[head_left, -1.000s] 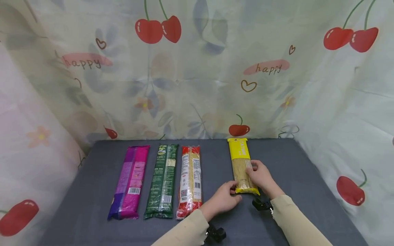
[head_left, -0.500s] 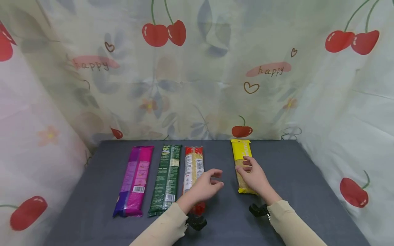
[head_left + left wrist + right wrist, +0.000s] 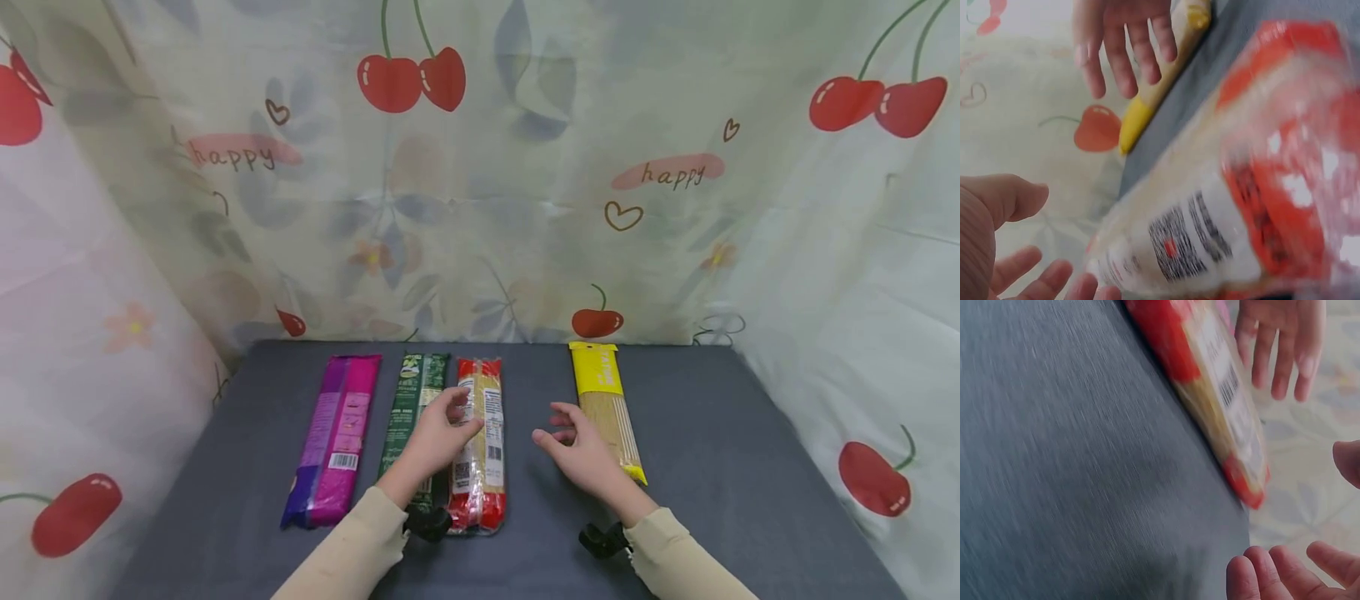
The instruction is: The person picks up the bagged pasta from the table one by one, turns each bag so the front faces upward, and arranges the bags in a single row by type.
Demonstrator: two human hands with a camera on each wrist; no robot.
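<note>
My left hand [image 3: 433, 432] hovers over the gap between the green pasta pack [image 3: 399, 417] and the red-ended pasta pack [image 3: 480, 454], hiding part of both. Its fingers are loosely bent, with nothing in them. The right hand [image 3: 585, 457] is in the air between the red-ended pack and the yellow pasta pack [image 3: 600, 392], overlapping the latter's lower left edge. That hand is empty too, thumb and fingers spread apart. In the left wrist view, the red-ended pack [image 3: 1204, 231] lies beside the left fingers [image 3: 1054, 275]. The right wrist view shows relaxed right fingers [image 3: 1272, 575].
A purple and pink pack [image 3: 337, 442] lies at the left of the row on the dark grey tabletop [image 3: 697, 442]. Curtains with cherry prints [image 3: 525, 208] close off the back and sides. A black wrist camera [image 3: 603, 542] sits under each wrist.
Both hands have left the yellow pack. The left hand moved left past the red-ended pack toward the green one; the right hand followed leftward. The head view shifted slightly.
</note>
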